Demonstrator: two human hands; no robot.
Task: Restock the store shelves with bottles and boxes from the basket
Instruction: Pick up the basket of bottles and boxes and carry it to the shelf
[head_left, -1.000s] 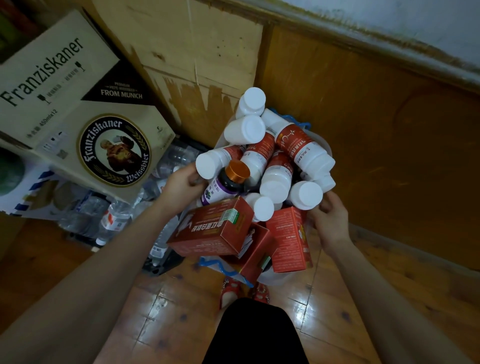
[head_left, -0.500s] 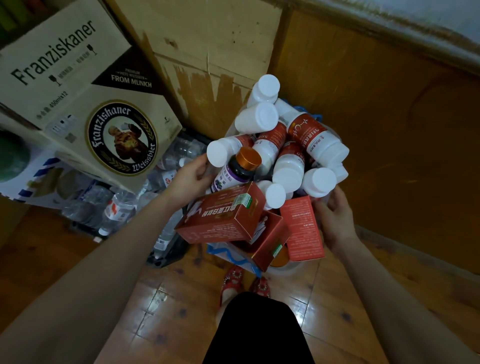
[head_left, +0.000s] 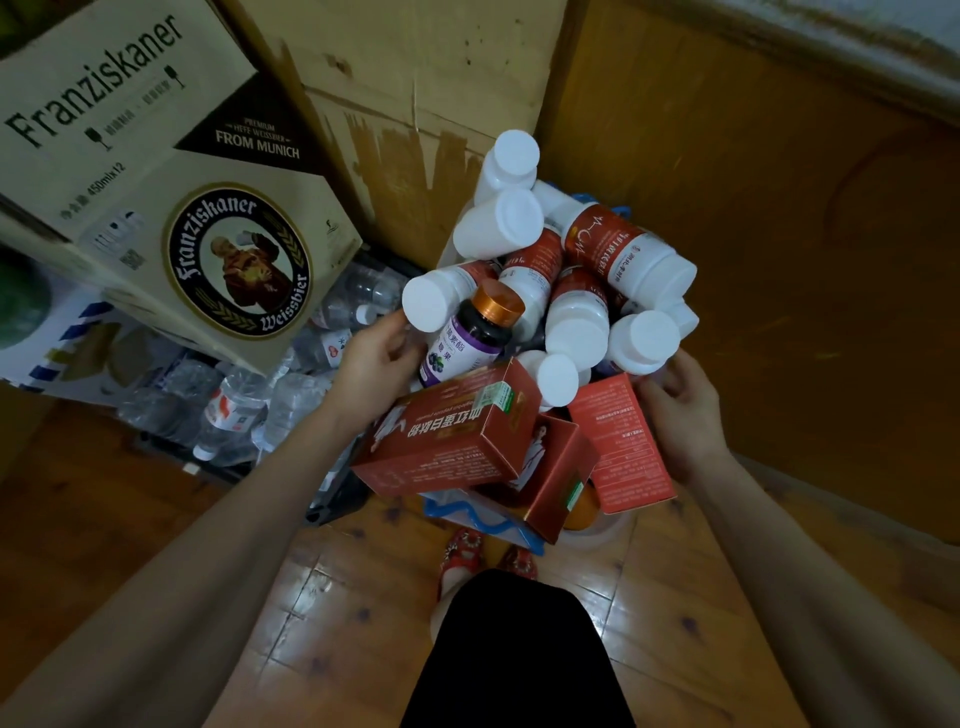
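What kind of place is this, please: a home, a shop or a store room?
Probably a shop's store room: a beer carton sits beside plain cardboard boxes, packs of water bottles lie on the wooden floor, and a basket is heaped with pill bottles and red boxes.

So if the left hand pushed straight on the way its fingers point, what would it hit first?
Most likely the dark purple-labelled bottle with the copper cap, just ahead of the left hand. Whether they already touch is unclear, since depth is hard to read here.
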